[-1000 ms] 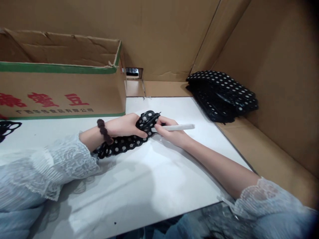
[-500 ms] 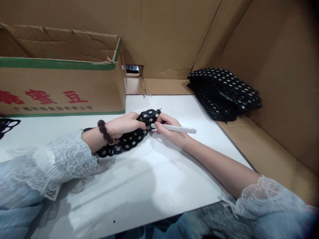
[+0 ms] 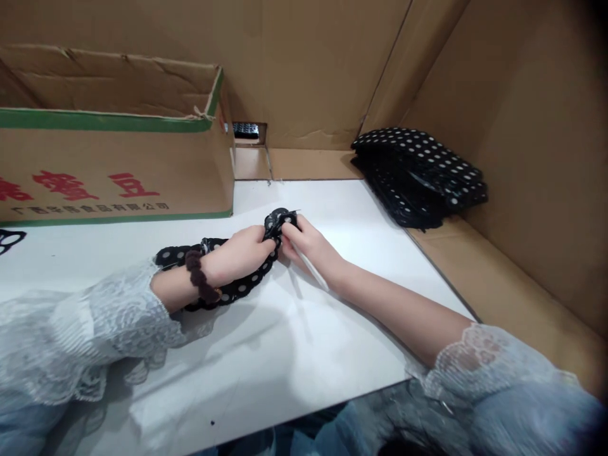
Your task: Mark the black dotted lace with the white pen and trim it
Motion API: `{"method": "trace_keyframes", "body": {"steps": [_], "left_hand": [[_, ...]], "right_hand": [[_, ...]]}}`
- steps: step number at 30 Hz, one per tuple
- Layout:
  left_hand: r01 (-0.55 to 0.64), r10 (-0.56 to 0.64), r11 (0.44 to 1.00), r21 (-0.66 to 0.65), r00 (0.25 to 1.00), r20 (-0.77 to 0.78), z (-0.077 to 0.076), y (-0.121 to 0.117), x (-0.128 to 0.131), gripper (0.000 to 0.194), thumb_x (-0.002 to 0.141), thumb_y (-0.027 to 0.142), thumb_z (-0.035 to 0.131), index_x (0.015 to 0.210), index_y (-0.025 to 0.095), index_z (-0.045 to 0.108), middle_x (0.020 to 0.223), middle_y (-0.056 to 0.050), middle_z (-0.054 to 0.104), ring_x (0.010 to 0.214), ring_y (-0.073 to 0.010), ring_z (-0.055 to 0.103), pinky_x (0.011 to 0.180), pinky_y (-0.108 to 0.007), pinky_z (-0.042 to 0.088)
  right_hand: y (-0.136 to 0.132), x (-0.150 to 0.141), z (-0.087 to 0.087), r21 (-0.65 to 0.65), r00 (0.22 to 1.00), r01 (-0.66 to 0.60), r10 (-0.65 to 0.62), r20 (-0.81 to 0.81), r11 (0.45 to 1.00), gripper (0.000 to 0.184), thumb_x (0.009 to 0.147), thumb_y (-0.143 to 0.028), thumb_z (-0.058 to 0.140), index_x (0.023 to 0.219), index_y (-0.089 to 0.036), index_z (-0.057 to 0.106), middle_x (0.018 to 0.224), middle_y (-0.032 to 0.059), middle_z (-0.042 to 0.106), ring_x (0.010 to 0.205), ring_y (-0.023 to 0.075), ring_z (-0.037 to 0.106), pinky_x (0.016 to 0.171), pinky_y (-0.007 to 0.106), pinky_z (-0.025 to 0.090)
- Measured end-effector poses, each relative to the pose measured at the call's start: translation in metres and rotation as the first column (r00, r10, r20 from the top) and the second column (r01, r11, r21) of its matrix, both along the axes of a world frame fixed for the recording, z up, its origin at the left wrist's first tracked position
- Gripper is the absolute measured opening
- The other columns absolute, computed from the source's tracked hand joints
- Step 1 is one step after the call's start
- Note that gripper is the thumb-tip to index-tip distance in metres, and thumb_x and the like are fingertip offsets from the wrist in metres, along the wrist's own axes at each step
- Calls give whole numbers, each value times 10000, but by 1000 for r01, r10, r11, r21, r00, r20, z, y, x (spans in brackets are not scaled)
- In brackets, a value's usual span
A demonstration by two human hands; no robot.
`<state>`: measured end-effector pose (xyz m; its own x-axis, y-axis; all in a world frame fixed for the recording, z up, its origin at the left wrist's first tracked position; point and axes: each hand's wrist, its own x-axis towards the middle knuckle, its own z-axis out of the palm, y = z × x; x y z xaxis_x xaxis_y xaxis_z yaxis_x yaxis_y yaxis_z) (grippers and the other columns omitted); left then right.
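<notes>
My left hand [image 3: 242,253] is closed on a strip of black fabric with white dots and a scalloped edge [image 3: 240,286]. The strip runs under my left wrist across the white table. Close beside it, my right hand [image 3: 311,250] is closed around a slim white pen-like tool [image 3: 311,269], whose handle slants down to the right. Its tip is hidden by the fingers and fabric, so its exact kind does not show. The fingers of my right hand touch the bunched far end of the fabric.
A cardboard box with a green rim [image 3: 118,158] stands at the back left. Folded dotted black fabric [image 3: 422,171] is piled at the right against tall cardboard walls [image 3: 313,69]. A black openwork piece [image 3: 10,239] lies at the left edge of the white table [image 3: 285,380].
The white tool has swung from nearly level to slanting down toward me. My right fingers have moved up onto the fabric's end, and the view has shifted slightly right.
</notes>
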<state>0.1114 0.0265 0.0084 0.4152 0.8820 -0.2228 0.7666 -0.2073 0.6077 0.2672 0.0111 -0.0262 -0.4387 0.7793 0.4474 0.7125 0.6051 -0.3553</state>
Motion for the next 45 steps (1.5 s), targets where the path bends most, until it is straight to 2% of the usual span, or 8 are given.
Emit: {"method": "trace_keyframes", "body": {"steps": [6, 13, 23, 30, 37, 40, 42, 45], "left_hand": [[115, -107, 989, 93, 991, -85, 4, 3, 3, 294, 753, 320, 322, 849, 149, 541, 845, -68, 613, 763, -215, 554, 654, -283, 402], [275, -247, 954, 120, 946, -209, 21, 35, -19, 491, 674, 543, 470, 978, 161, 527, 880, -64, 630, 715, -207, 563, 609, -245, 381], [304, -359, 918, -255, 911, -206, 44, 36, -94, 530, 543, 454, 658, 1006, 207, 586, 977, -44, 642, 872, -227, 557, 708, -226, 395], [283, -300, 953, -107, 843, -447, 51, 28, -117, 535, 672, 437, 537, 1152, 208, 477, 1119, -96, 572, 968, -258, 523, 792, -289, 384], [307, -123, 939, 155, 720, -683, 40, 24, -122, 370, 651, 271, 514, 1010, 190, 558, 918, -126, 610, 853, -284, 552, 791, -389, 371], [292, -56, 903, 315, 806, -589, 27, 14, -97, 295, 723, 306, 455, 942, 152, 579, 990, -149, 571, 958, -312, 498, 890, -454, 293], [219, -80, 885, 411, 941, -330, 17, 7, -75, 320, 763, 316, 415, 989, 137, 555, 1048, -152, 548, 1024, -309, 457, 920, -448, 275], [153, -109, 878, 453, 986, -123, 5, 0, -46, 325, 805, 304, 354, 1048, 148, 504, 1105, -124, 531, 1070, -250, 435, 936, -372, 298]], "right_hand": [[2, 0, 3, 5, 996, 94, -94, -9, 996, 89, 813, -202, 326, 751, -188, 387, 770, 25, 352, 671, 133, 370, 595, 238, 324], [-2, 16, 5, -149, 943, 114, -155, -296, 982, 169, 770, -203, 391, 610, -189, 337, 614, -22, 392, 586, 110, 398, 562, 230, 305], [-5, 18, 4, -354, 874, 60, -221, -432, 933, 180, 761, -254, 420, 599, -181, 394, 576, -29, 411, 560, 110, 383, 529, 234, 287], [-11, 13, 7, -395, 858, 74, -260, -443, 916, 198, 759, -278, 449, 591, -180, 413, 573, -26, 424, 567, 114, 403, 531, 231, 303], [-31, -3, 10, -437, 940, -144, -15, -341, 888, 204, 791, -305, 428, 628, -182, 436, 553, -26, 453, 513, 99, 411, 487, 217, 294], [-33, -2, 11, -336, 967, -157, 75, -243, 929, 196, 791, -285, 429, 623, -183, 435, 547, -30, 432, 511, 93, 390, 504, 220, 295], [-33, -1, 12, -237, 971, -192, 148, -190, 952, 178, 790, -261, 425, 632, -183, 438, 579, -22, 449, 533, 94, 394, 539, 225, 313], [-34, 1, 13, -136, 959, -270, 254, -124, 953, 144, 787, -239, 425, 656, -181, 444, 636, 0, 481, 585, 107, 422, 588, 236, 336]]}}
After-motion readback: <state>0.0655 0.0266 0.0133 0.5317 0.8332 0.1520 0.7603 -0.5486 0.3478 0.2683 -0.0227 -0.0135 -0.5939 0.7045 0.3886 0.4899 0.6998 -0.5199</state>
